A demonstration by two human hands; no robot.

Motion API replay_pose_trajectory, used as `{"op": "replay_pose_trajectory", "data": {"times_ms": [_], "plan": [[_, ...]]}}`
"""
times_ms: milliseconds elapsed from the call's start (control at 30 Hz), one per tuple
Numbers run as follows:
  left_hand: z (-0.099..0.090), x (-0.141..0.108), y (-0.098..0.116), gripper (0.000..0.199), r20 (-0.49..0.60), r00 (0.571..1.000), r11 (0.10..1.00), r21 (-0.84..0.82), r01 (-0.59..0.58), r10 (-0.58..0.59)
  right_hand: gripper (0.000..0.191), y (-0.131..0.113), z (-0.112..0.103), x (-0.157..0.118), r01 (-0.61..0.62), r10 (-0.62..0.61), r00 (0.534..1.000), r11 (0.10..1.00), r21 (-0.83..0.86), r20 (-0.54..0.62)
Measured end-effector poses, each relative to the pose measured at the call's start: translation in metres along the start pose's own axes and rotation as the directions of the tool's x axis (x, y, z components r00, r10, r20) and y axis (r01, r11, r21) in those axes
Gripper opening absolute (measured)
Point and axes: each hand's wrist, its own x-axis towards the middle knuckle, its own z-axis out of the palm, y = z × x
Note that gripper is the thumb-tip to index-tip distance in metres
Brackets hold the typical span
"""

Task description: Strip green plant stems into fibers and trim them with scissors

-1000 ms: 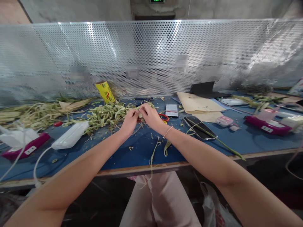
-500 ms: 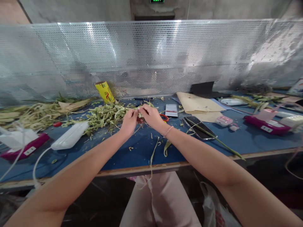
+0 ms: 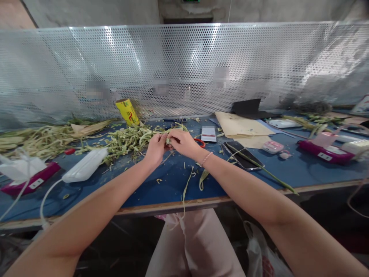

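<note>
My left hand (image 3: 157, 147) and my right hand (image 3: 182, 142) meet over the blue table, fingertips together. Both are closed on a small pale green piece of plant (image 3: 168, 141), mostly hidden by the fingers. Just left of and behind them spreads a heap of green plant pieces (image 3: 129, 140). Scissors with a red-orange handle (image 3: 200, 143) lie by my right wrist, partly covered. A dry pale strip (image 3: 186, 188) hangs over the table's front edge, and a curled leaf strip (image 3: 203, 180) lies below my right forearm.
A yellow tube (image 3: 127, 112) leans by the perforated metal screen (image 3: 184, 69). To the left are a white power bank-like block (image 3: 85, 165) and a purple power strip (image 3: 31, 179). At right lie a phone (image 3: 245, 156) under a long stem, brown paper (image 3: 242, 127) and a pink case (image 3: 272, 147).
My fingers have shifted slightly around the small plant piece, and less of it shows. My right hand has moved a little left; the things on the table stay put.
</note>
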Motion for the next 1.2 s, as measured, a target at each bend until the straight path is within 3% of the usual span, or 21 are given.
{"op": "replay_pose_trajectory", "data": {"times_ms": [133,233,367,500,667,800,1000,1133,1200], "plan": [[0.0,0.001,0.001,0.02,-0.012,1.0,1.0,0.006,0.025,-0.025,0.017,-0.001,-0.001,-0.001,0.086,-0.086,0.996,0.996,-0.013,0.028],[-0.004,0.003,-0.001,0.02,-0.036,0.999,0.993,0.114,-0.018,0.022,0.015,-0.001,0.001,-0.001,0.079,-0.079,0.997,0.996,-0.031,0.02],[-0.011,0.006,-0.004,0.021,-0.026,0.978,0.92,0.343,-0.188,0.209,0.01,-0.003,0.005,-0.001,-0.043,0.043,0.998,0.999,-0.01,-0.052],[-0.014,0.006,-0.003,0.02,-0.046,0.95,0.867,0.423,-0.263,0.31,0.006,-0.008,0.008,0.001,-0.221,0.233,0.969,0.967,0.13,-0.087],[-0.012,0.005,-0.003,0.017,-0.074,0.936,0.875,0.386,-0.292,0.345,0.009,-0.01,0.01,0.005,-0.406,0.463,0.886,0.797,0.447,-0.02],[-0.012,0.006,-0.005,0.017,-0.061,0.939,0.899,0.314,-0.304,0.339,0.009,-0.007,0.012,0.007,-0.372,0.47,0.882,0.657,0.656,0.029],[-0.01,0.007,-0.004,0.015,-0.066,0.948,0.927,0.241,-0.287,0.31,0.011,-0.004,0.015,0.007,-0.347,0.5,0.865,0.663,0.664,-0.047],[-0.009,0.007,-0.003,0.015,-0.089,0.943,0.919,0.271,-0.288,0.321,0.011,-0.004,0.015,0.008,-0.36,0.51,0.857,0.696,0.622,-0.073],[-0.01,0.007,-0.003,0.015,-0.092,0.936,0.904,0.306,-0.299,0.341,0.01,-0.006,0.014,0.008,-0.4,0.55,0.834,0.663,0.633,-0.05]]}}
